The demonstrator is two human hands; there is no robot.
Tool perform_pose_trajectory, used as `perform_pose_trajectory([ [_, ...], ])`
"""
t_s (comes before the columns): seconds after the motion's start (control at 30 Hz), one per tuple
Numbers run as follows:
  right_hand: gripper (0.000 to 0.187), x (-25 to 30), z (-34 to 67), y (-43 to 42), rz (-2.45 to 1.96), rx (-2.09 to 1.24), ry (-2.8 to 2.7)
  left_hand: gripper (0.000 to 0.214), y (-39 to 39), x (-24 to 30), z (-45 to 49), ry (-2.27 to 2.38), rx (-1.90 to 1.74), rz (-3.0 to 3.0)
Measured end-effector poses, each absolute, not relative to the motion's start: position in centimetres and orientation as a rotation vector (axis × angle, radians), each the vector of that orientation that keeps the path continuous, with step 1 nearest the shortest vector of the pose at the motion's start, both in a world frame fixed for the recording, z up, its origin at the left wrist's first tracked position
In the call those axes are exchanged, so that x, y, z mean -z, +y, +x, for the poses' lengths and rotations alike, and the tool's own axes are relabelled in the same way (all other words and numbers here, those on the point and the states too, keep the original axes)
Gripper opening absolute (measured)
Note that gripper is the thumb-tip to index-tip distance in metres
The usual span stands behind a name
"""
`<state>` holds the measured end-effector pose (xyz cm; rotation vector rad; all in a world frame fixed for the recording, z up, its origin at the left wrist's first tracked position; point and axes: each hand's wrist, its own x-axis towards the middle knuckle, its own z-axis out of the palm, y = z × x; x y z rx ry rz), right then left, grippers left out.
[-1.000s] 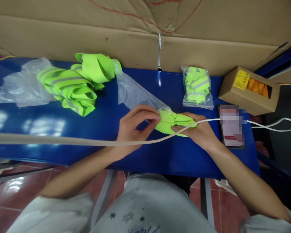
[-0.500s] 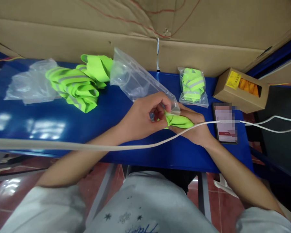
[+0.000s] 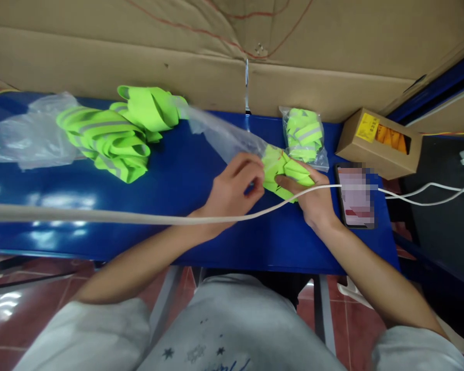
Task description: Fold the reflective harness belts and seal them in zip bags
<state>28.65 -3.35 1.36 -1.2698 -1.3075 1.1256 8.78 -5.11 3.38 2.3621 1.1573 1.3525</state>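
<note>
My right hand (image 3: 313, 198) grips a folded neon-green reflective strap (image 3: 284, 170) over the blue table (image 3: 178, 175). My left hand (image 3: 234, 190) pinches the mouth of a clear plastic bag (image 3: 226, 139) that lies flat behind it, right against the strap's left end. The bag stretches back and left toward a loose pile of green reflective straps (image 3: 116, 131). A white cable (image 3: 178, 219) runs across in front of both wrists.
A sealed bag of green straps (image 3: 303, 136) lies just behind my right hand. A phone (image 3: 353, 196) sits to its right, a small cardboard box (image 3: 379, 141) beyond. Empty clear bags (image 3: 27, 134) lie far left. A cardboard wall (image 3: 216, 56) backs the table.
The bag, lifted half a second ago, has dropped back flat on the table. Both hands have shifted a little away from me, with the strap now at the bag's mouth.
</note>
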Motion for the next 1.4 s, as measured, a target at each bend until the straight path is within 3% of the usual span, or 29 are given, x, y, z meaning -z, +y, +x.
perform_pose_trajectory([
  [0.23, 0.045, -1.5, 28.6, -4.5, -1.053, -0.784, -1.727, 0.02, -5.7, -3.8, 9.4, 1.089, -1.431, 2.194],
  [0.6, 0.039, -1.6, 29.5, -3.6, -0.965, -0.647, -1.8, 0.018, -5.0, -3.3, 7.1, 0.795, -1.317, 1.931],
  [0.77, 0.063, -1.5, 29.0, -4.6, -0.865, -0.834, -1.757, 0.02, -4.9, -3.7, 6.9, 0.646, -1.198, 1.861],
  [0.93, 0.047, -2.6, 28.7, -4.6, -1.12, -0.794, -1.761, 0.018, -5.8, -4.3, 7.3, 0.819, -1.302, 2.131],
  [1.1, 0.049, -1.8, 29.0, -3.5, -1.29, -0.963, -1.393, 0.029, -5.9, -3.7, 7.4, 1.189, -1.508, 2.507],
  [1.23, 0.051, -1.0, 29.1, -3.2, -1.258, -1.067, -1.252, 0.024, -5.3, -2.7, 7.4, 1.286, -1.313, 2.391],
  [1.4, 0.052, -1.4, 29.3, -3.4, -1.235, -1.102, -1.231, 0.028, -4.9, -2.6, 7.3, 1.243, -1.402, 1.971],
])
